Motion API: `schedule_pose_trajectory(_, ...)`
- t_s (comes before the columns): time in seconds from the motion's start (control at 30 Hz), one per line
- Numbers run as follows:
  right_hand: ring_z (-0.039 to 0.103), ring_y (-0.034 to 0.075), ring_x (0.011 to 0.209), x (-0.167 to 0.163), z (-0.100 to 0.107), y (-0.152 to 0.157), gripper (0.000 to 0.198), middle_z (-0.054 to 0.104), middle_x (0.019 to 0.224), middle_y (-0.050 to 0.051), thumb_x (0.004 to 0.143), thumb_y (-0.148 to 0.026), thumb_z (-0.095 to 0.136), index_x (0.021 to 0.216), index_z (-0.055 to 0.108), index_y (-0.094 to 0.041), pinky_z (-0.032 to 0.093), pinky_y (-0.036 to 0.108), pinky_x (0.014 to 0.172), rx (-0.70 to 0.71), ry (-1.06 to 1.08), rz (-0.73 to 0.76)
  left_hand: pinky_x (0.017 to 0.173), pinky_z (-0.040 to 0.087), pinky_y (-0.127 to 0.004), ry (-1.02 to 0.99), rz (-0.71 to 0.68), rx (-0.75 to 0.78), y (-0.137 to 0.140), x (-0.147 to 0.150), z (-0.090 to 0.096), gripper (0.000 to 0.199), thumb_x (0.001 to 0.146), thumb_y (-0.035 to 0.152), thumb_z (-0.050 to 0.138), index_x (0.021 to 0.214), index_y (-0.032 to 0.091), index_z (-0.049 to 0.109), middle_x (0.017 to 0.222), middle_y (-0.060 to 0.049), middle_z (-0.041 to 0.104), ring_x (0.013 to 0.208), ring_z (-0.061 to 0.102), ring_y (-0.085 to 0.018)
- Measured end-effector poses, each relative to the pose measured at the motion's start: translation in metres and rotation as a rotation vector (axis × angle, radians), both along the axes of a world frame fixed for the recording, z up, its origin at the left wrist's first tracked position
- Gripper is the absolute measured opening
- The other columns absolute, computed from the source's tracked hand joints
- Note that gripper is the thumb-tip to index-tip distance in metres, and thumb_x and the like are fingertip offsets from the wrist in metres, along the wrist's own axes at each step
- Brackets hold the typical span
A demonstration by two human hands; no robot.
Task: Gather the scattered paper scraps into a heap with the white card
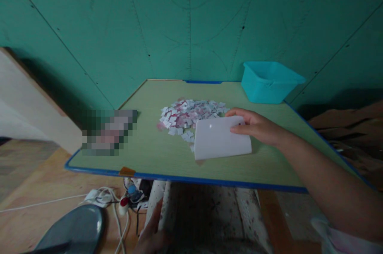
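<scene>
My right hand (253, 126) grips a glossy white flat panel (221, 142) by its upper right corner, thumb on the near face. The panel stands tilted on the table and its left part covers the near right edge of a heap of small paper pieces (188, 112). These scraps are white and pinkish, mostly cut into little squares. My left hand (154, 232) is low by my leg, below the table's front edge, dark and blurred, so its grip cannot be made out.
The pale green table (143, 142) has a blue rim. At its back right stands a turquoise plastic bin (266, 86). A pixelated object (110, 132) lies at the left edge. Below are cables (112, 196) and a grey stool seat (72, 228). A green wall (188, 26) stands behind.
</scene>
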State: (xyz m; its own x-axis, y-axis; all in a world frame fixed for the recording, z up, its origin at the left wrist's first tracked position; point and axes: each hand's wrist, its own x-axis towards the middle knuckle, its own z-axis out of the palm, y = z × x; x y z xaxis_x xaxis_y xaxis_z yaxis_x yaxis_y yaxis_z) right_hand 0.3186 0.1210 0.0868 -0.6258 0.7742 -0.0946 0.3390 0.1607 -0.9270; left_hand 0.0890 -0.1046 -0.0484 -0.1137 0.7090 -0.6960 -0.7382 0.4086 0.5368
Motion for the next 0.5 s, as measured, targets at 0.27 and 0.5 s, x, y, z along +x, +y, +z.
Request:
schedule_pose_trajectory(0.27,0.05,0.01,0.061,0.002,0.0,0.003,0.03,0.053,0.074,-0.003,0.067,-0.025,0.056,0.095,0.047,-0.023,0.037,0.02,0.051,0.015,0.021,-0.057,0.049,0.044,-0.017,-0.073,0.003,0.012,0.003,0.002,0.011,0.115,0.044,-0.007,0.064,0.129,0.009,-0.013,0.057,0.01,0.07,0.046,0.057,-0.012)
schedule_pose_trajectory(0.5,0.051,0.01,0.063,0.002,0.001,0.0,0.029,0.053,0.074,-0.003,0.067,-0.025,0.056,0.094,0.047,-0.021,0.036,0.019,0.053,-0.04,-0.01,0.04,0.064,0.045,-0.014,-0.102,0.025,0.002,0.0,0.003,0.013,0.115,0.046,-0.005,0.064,0.129,0.013,-0.014,0.066,0.013,0.072,0.065,0.065,-0.012)
